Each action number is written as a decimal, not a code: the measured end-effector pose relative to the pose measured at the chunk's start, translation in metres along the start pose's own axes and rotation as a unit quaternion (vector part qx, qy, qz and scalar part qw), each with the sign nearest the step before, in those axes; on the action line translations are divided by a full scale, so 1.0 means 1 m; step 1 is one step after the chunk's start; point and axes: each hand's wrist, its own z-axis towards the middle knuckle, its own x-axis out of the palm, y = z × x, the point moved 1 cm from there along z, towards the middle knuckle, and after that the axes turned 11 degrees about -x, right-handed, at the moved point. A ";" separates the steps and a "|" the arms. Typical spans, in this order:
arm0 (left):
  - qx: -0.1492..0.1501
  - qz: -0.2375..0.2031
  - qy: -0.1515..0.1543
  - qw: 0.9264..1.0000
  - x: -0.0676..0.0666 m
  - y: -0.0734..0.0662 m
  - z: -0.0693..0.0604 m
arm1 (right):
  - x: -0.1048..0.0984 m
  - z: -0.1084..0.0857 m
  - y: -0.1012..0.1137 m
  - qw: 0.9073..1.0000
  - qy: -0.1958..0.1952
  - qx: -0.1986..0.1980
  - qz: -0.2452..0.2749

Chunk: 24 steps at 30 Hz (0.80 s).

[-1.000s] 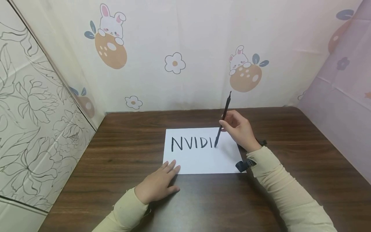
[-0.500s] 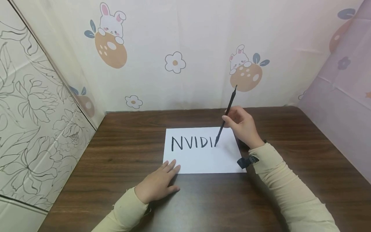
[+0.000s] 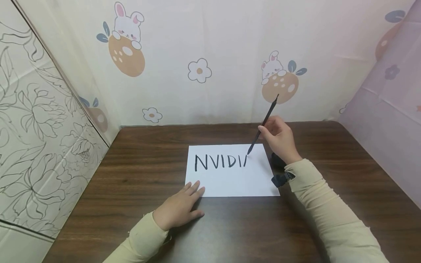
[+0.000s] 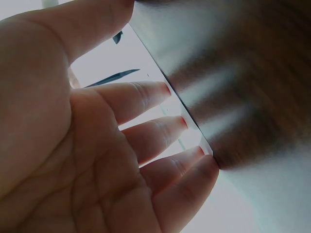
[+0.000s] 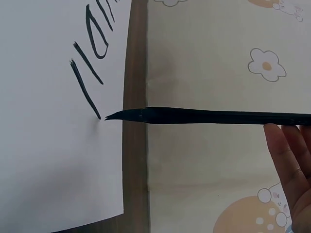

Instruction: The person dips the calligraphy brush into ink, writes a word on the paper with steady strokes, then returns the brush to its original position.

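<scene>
A white sheet of paper (image 3: 233, 184) lies on the table, bearing the dark letters NVIDI and a slanted stroke (image 3: 245, 161) after them. My right hand (image 3: 280, 139) pinches a slim black writing brush (image 5: 194, 117) partway up its handle, bristles downward. The brush leans to the upper right in the head view. Its tip is close to the upper end of the slanted stroke, with a small gap visible in the right wrist view. My left hand (image 3: 179, 208) rests with fingers spread on the sheet's lower left corner, palm partly over the wood.
The dark wooden table (image 3: 138, 164) ends at a pale curtain (image 3: 223, 98) printed with rabbits and flowers. A panel (image 3: 39, 128) with line-drawn flowers stands at the left. A black strap device (image 3: 281, 179) sits at the right wrist.
The brush tip has moved up from the bottom of the slanted stroke to its top, leaving that stroke uncovered. My right hand has shifted up and right. The left hand stays put.
</scene>
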 end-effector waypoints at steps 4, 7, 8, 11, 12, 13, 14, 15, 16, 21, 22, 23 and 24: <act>-0.001 0.001 0.000 1.000 0.000 0.000 0.000 | 0.002 -0.002 -0.005 1.000 0.000 0.008 -0.010; -0.002 0.003 0.001 1.000 0.001 0.000 0.001 | 0.005 -0.003 -0.008 1.000 0.000 0.009 -0.016; -0.003 0.003 0.001 1.000 0.001 0.000 0.001 | 0.005 -0.003 -0.009 1.000 0.000 0.009 -0.016; -0.003 0.003 0.002 1.000 0.000 0.000 0.000 | 0.006 -0.004 -0.010 1.000 0.000 0.010 -0.017; -0.003 0.002 0.002 1.000 0.000 0.000 0.000 | 0.005 -0.005 -0.010 1.000 0.000 0.012 -0.016; -0.003 0.000 0.003 1.000 0.000 0.000 0.000 | 0.005 -0.005 -0.009 1.000 0.000 0.013 -0.016; -0.003 0.000 0.003 1.000 0.000 0.000 0.000 | 0.005 -0.006 -0.008 1.000 0.001 0.014 -0.016; -0.003 0.001 0.003 1.000 0.001 0.000 0.000 | 0.004 -0.007 -0.008 1.000 0.001 0.017 -0.015; -0.004 0.003 0.003 1.000 0.001 0.000 0.000 | 0.004 -0.007 -0.007 1.000 0.002 0.018 -0.014; -0.006 0.006 0.003 1.000 0.001 0.001 0.001 | 0.003 -0.010 -0.004 1.000 0.009 0.017 -0.012; -0.006 0.005 0.003 1.000 0.001 0.001 0.001 | 0.003 -0.010 -0.004 1.000 0.010 0.017 -0.013; -0.006 0.004 0.003 1.000 0.001 0.001 0.001 | 0.003 -0.010 -0.004 1.000 0.011 0.016 -0.013; -0.006 0.004 0.003 1.000 0.001 0.001 0.001 | 0.002 -0.011 -0.003 1.000 0.012 0.017 -0.014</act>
